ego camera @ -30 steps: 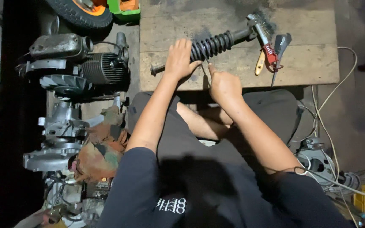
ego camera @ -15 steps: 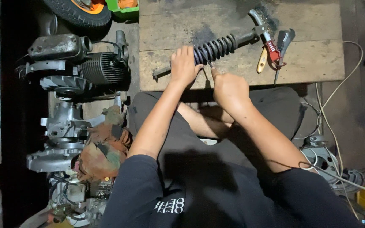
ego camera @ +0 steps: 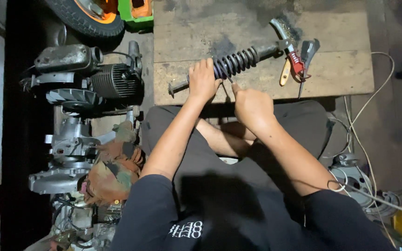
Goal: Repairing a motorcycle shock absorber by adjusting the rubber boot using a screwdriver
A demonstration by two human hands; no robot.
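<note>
Fingers (ego camera: 206, 69) seemingly around shock absorber (ego camera: 238, 62)

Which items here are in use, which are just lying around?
In use: shock absorber, gripped by left hand; right hand at its spring; wooden board beneath.
Lying about: wire brush, pliers, engine parts, tyre, camouflage rag.

The left hand (ego camera: 203, 80) grips a coil-spring shock absorber (ego camera: 232, 63) on the wooden board (ego camera: 331, 74); the right hand (ego camera: 252, 103) rests beside it.

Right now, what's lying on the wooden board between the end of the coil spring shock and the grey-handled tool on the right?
In the head view, a wire brush with a red-wrapped neck and pale wooden handle lies between the shock absorber and the grey-handled tool, on the wooden board.
</note>
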